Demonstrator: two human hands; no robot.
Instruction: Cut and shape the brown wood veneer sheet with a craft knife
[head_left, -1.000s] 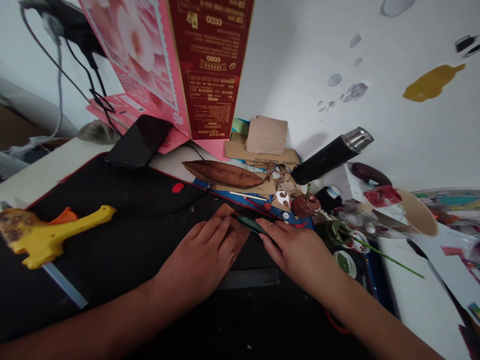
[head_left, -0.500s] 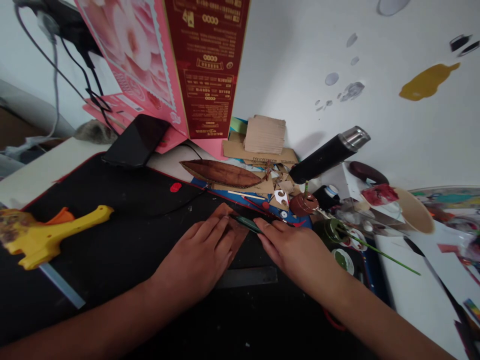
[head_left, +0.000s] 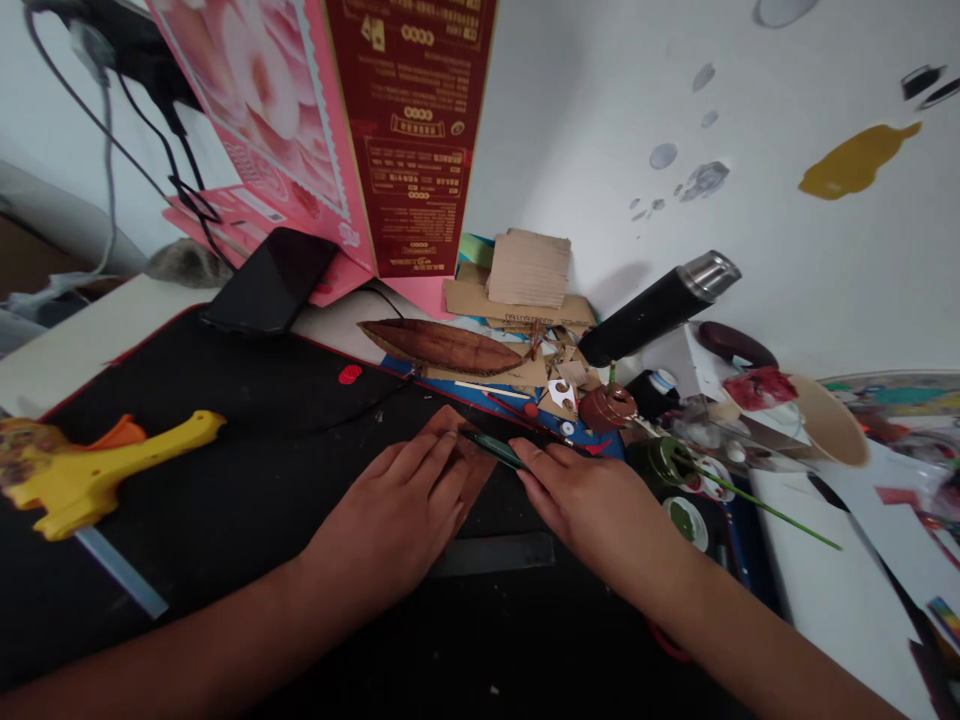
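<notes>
on black surface, pressing brown piece under left hand. gripping green pen-like tool in right hand, tip pointing leftward.

1. Mat, left: glue gun.
2. Mat, centre: sheet under left hand; ruler nearer the viewer.
3. Behind, left to right: phone, box, hull-shaped piece, cardboard, flask.
4. Right of sheet: jars.

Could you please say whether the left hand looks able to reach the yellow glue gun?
Probably yes: open black mat lies between the left hand and the glue gun, though that hand is pressing a brown piece.
</notes>
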